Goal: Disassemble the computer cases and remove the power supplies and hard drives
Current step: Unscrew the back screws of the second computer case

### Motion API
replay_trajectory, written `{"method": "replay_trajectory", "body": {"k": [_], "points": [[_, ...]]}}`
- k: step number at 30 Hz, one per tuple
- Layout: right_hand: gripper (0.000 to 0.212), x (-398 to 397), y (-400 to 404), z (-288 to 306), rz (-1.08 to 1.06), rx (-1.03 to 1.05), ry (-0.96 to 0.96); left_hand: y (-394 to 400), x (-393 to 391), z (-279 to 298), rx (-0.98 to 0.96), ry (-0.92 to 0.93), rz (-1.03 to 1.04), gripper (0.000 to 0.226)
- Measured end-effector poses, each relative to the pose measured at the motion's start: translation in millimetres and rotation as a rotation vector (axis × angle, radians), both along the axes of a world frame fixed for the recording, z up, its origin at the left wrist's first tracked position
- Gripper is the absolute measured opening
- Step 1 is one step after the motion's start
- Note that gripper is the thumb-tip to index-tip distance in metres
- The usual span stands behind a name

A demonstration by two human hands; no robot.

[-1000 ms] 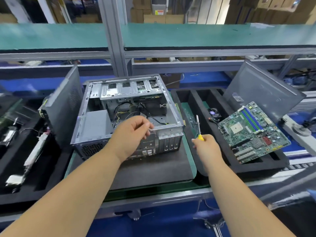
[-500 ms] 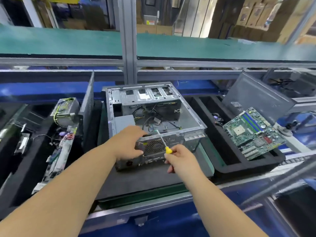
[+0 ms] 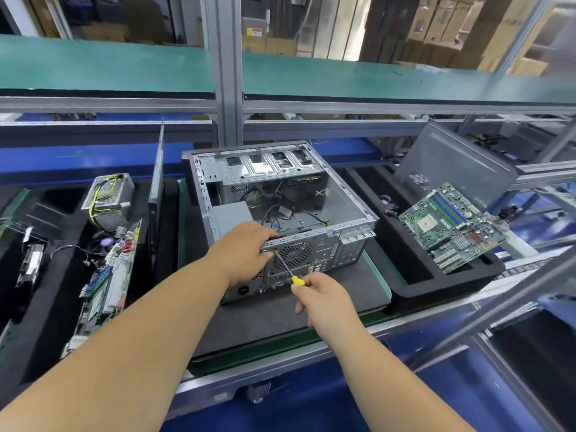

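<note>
I see the computer case [image 3: 280, 194] as bare sheet metal, dull grey with a faint sheen on its inner floor and perforated at the rear fan grille. It sits on a matt dark foam pad [image 3: 265, 319]. The screwdriver [image 3: 288, 269] has a thin bright steel shaft and a glossy yellow plastic handle. The motherboard [image 3: 452, 226] looks glossy green, lying on a matt black foam tray [image 3: 436, 285]. The leaning side panel [image 3: 452, 160] is matt grey.

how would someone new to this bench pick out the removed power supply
Start at the open computer case on the dark mat in the middle, then look left past the upright side panel into the black foam tray. The power supply is the silver meshed box at its far end, trailing yellow wires.
</note>
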State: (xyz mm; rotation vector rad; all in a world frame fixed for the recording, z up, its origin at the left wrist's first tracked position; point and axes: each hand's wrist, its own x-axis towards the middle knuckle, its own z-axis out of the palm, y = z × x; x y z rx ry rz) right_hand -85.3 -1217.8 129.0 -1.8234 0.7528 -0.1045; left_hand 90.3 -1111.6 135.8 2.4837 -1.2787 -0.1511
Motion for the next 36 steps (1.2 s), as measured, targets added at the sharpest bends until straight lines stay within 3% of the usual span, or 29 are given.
{"method": "replay_trajectory", "body": {"k": [16, 18, 21, 23, 33, 36], "points": [[0.017, 6, -1, 3, -0.043, 0.080, 0.018, -2, -1, -4, -0.020, -0.010, 0.034, 0.033], [0.020, 9, 3, 2, -0.075, 0.235, 0.009, -1, -1, -5, -0.025, -0.012, 0.034, 0.032], [0.037, 11, 7, 4, -0.128, 0.776, 0.020, -2, -1, -5, -0.033, -0.015, 0.033, 0.030], [0.044, 12, 7, 6, -0.146, 1.012, 0.020, -2, 0, -6, -0.037, -0.013, 0.034, 0.030], [0.012, 15, 6, 5, -0.187, 0.702, 0.086, -2, -1, -7, -0.059, -0.028, 0.065, 0.030], [0.017, 16, 9, 7, -0.188, 0.712, 0.088, -2, -2, -7, -0.046, -0.027, 0.068, 0.032]]}}
